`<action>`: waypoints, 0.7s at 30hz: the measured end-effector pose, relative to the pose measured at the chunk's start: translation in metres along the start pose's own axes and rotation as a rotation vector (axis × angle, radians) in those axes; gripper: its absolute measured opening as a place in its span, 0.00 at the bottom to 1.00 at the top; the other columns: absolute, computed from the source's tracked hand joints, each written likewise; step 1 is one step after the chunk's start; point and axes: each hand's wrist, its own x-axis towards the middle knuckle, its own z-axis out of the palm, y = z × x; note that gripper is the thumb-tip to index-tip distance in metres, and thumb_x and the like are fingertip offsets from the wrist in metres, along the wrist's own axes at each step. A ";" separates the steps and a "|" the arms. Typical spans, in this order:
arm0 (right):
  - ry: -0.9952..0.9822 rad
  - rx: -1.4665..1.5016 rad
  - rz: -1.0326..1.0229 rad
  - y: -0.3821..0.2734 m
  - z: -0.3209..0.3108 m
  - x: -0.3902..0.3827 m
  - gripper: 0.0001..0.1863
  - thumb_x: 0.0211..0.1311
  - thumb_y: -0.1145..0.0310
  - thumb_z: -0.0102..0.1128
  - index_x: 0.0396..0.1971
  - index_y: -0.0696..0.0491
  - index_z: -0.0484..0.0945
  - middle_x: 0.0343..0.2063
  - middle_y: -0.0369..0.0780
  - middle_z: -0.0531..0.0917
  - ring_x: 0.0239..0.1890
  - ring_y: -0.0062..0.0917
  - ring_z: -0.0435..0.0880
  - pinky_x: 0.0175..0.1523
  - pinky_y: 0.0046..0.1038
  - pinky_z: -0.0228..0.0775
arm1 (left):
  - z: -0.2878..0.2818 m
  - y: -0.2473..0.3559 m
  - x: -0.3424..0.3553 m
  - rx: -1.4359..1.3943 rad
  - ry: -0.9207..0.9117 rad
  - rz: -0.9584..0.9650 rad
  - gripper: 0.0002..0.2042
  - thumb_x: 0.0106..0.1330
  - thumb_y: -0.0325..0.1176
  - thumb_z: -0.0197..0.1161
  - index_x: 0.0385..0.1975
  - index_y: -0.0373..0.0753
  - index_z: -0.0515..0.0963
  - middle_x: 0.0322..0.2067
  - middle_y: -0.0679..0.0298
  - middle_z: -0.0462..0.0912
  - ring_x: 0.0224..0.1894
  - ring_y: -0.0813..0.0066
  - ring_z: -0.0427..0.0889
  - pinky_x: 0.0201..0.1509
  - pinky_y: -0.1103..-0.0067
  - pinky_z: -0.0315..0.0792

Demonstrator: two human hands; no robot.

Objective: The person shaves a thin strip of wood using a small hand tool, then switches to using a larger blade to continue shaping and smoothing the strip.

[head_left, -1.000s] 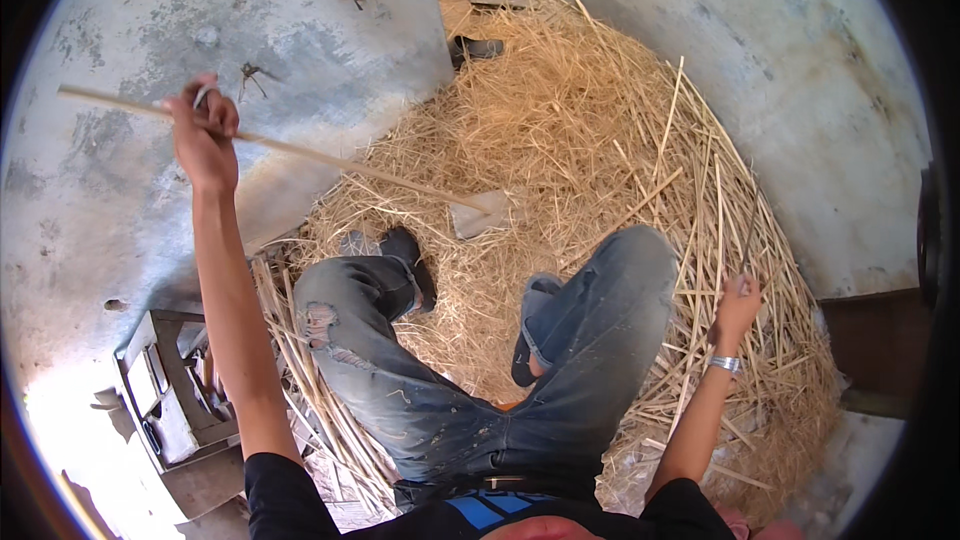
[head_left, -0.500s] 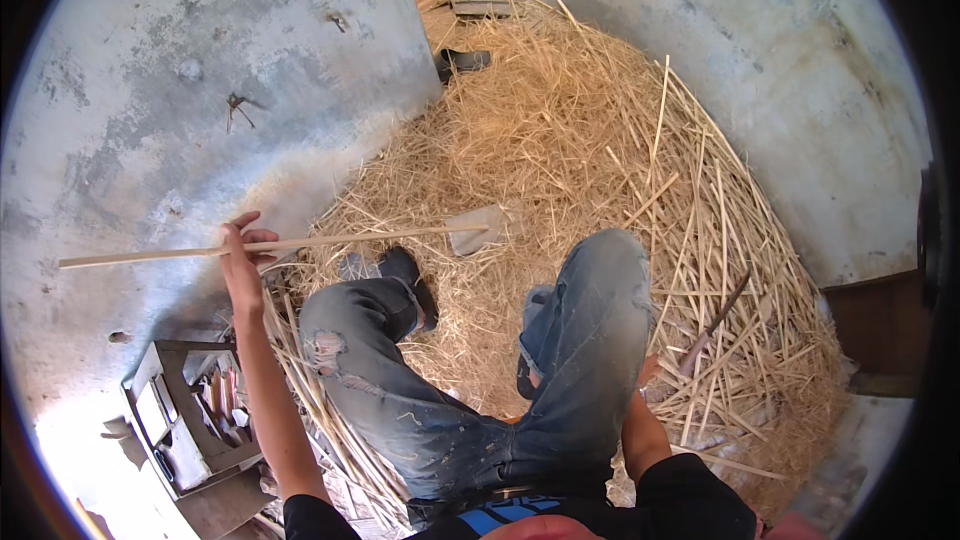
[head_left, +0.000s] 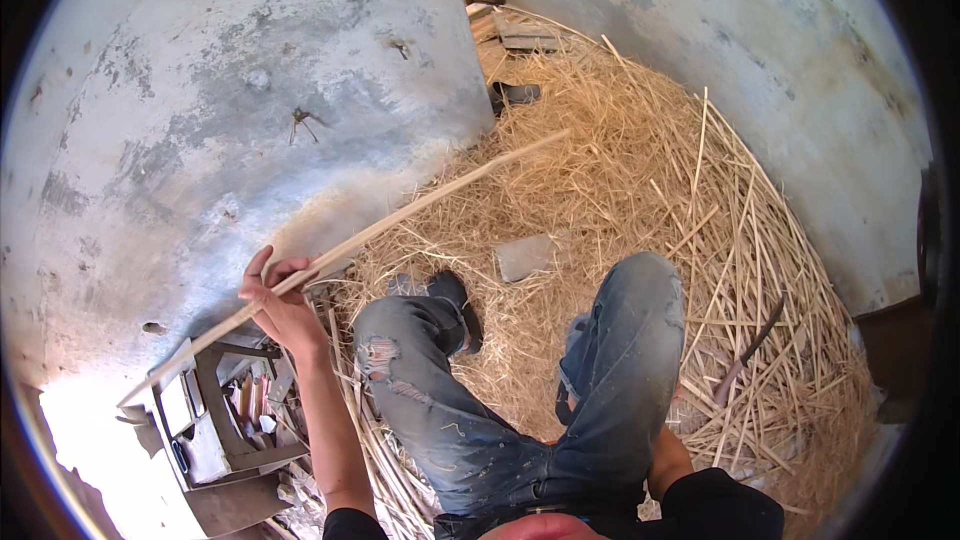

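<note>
My left hand (head_left: 283,302) is closed around a long, pale bamboo strip (head_left: 430,198), gripping it nearer its lower left end. The strip slants across the view, its far end above the loose shavings (head_left: 560,170). My right forearm (head_left: 668,462) goes down behind my right knee, which hides the hand. To the right of that knee, a knife with a dark, slightly curved blade and a wooden handle (head_left: 727,383) lies on a heap of cut strips (head_left: 745,270). A flat grey slab (head_left: 525,257) rests on the shavings between and beyond my feet.
At lower left stands an open wooden box (head_left: 222,410) with papers and small items in it. More long strips (head_left: 372,440) lie beside my left leg. Worn plaster walls (head_left: 250,80) rise at left and right. Wooden planks (head_left: 530,37) are stacked at the far end.
My left hand has lowered and turned the bamboo strip from nearly level to a steep slant, its far end raised toward the back. The whole view has shifted, moving the scene rightward.
</note>
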 end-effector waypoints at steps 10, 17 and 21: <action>-0.010 -0.027 -0.066 -0.007 0.010 -0.006 0.32 0.69 0.58 0.60 0.71 0.48 0.69 0.61 0.58 0.69 0.64 0.57 0.72 0.62 0.51 0.71 | 0.010 0.016 -0.083 -0.441 0.065 -0.211 0.35 0.73 0.69 0.49 0.55 0.37 0.73 0.41 0.53 0.87 0.49 0.52 0.89 0.46 0.69 0.89; -0.002 -0.036 -0.098 -0.009 0.005 0.001 0.31 0.70 0.57 0.59 0.71 0.46 0.69 0.60 0.57 0.70 0.63 0.57 0.73 0.61 0.51 0.72 | 0.012 0.025 -0.111 -0.604 0.117 -0.214 0.32 0.74 0.67 0.50 0.52 0.38 0.75 0.41 0.54 0.87 0.46 0.59 0.89 0.48 0.68 0.90; 0.018 -0.036 -0.095 0.008 0.006 -0.004 0.31 0.70 0.57 0.59 0.71 0.44 0.69 0.60 0.56 0.70 0.63 0.57 0.73 0.60 0.51 0.72 | 0.019 0.040 -0.117 -0.586 0.032 -0.183 0.32 0.73 0.67 0.52 0.50 0.39 0.76 0.39 0.57 0.87 0.47 0.53 0.88 0.45 0.70 0.84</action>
